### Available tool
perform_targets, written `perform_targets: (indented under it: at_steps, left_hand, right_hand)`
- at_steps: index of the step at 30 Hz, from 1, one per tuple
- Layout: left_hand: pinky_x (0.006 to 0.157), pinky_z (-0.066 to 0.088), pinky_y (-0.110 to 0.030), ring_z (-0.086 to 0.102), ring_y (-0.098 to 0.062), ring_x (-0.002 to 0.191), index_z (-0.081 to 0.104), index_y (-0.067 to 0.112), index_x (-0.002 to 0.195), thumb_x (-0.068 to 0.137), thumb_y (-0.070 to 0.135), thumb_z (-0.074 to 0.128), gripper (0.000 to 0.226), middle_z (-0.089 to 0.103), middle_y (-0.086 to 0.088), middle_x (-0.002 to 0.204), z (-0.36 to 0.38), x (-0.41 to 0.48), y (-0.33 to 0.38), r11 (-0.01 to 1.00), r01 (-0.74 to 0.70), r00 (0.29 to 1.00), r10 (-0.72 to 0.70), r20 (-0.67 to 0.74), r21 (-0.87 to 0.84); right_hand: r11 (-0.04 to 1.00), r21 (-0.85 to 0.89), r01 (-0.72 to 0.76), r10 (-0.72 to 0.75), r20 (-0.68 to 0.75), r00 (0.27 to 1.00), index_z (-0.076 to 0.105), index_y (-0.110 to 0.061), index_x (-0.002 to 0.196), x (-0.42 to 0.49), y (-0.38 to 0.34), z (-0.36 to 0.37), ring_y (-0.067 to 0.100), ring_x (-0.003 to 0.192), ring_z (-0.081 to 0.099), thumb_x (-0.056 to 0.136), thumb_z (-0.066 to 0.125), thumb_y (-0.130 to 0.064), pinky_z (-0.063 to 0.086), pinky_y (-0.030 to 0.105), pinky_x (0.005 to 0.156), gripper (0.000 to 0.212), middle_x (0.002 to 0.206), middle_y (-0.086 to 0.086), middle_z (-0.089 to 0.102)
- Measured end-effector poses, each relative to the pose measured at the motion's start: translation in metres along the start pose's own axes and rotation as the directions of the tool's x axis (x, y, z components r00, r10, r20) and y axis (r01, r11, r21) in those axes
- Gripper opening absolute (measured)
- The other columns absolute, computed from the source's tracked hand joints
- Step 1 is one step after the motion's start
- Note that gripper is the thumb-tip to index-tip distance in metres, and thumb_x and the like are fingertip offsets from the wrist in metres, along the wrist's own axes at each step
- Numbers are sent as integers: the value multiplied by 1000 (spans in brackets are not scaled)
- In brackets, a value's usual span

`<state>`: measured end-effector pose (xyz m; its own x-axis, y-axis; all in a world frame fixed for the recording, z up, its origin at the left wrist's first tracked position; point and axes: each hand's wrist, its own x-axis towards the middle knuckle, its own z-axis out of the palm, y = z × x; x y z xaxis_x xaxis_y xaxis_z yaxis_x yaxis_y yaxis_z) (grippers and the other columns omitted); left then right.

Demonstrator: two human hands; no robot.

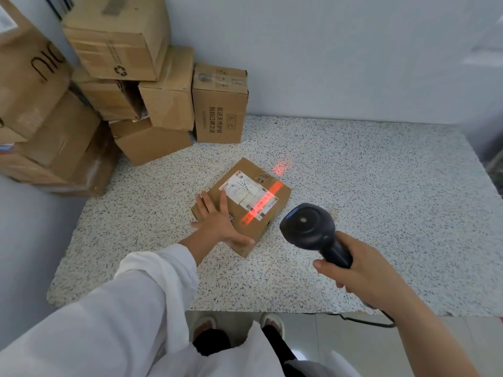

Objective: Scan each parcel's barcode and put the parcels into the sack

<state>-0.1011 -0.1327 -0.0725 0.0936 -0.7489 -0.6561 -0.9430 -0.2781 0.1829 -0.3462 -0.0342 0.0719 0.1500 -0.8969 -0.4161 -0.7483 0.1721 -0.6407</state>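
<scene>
A flat cardboard parcel [269, 213] lies on the speckled table [381, 200], with a white shipping label [246, 193] on top. My left hand [217, 221] presses flat on the parcel's near left part, fingers straight and spread. My right hand [364, 270] grips the handle of a black barcode scanner [310, 227], held just right of the parcel. The scanner's red beam falls across the label's barcode and spills onto the table behind. No sack is in view.
Several cardboard boxes [168, 99] are stacked at the table's back left corner and against the left wall. The scanner's cable [362, 321] hangs off the front edge. Dark items [495, 161] sit at the far right edge.
</scene>
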Motion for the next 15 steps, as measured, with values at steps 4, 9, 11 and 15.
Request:
perform_targets:
  at_steps: [4, 9, 11, 15]
  left_hand:
    - [110, 15, -65, -32, -39, 136, -32, 24, 141, 47, 70, 79, 153, -39, -21, 145, 0, 0, 5, 999, 31, 999, -31, -28, 23]
    - [109, 22, -61, -22, -39, 140, -25, 27, 144, 45, 69, 80, 151, -29, -22, 149, 4, -9, 12, 996, 87, 994, -88, -67, -17]
    - [107, 23, -61, -15, -39, 141, -24, 27, 144, 45, 69, 80, 150, -23, -22, 150, 9, -14, 15, 991, 120, 989, -125, -85, -63]
    - [107, 25, -63, 4, -40, 141, -16, 22, 146, 54, 71, 74, 138, -2, -22, 152, 24, -21, 8, 946, 186, 968, -222, -113, -264]
  right_hand:
    - [1000, 5, 7, -7, 10, 1000, 54, -26, 85, 4, 1, 0, 16, 63, 61, 80, 69, -32, 48, 26, 58, 17, 70, -3, 61]
    - [1000, 28, 12, -14, 58, 998, 55, -24, 87, 8, 3, 2, 8, 57, 60, 80, 69, -32, 46, 18, 52, 17, 70, -4, 61]
    - [998, 61, 9, -13, 59, 998, 55, -23, 86, 10, 6, 4, 3, 52, 58, 80, 69, -32, 45, 15, 50, 17, 67, -5, 60]
    - [992, 126, -15, 9, 52, 999, 55, -22, 89, 14, 14, 9, 4, 53, 58, 81, 68, -31, 44, 15, 50, 17, 70, -2, 61]
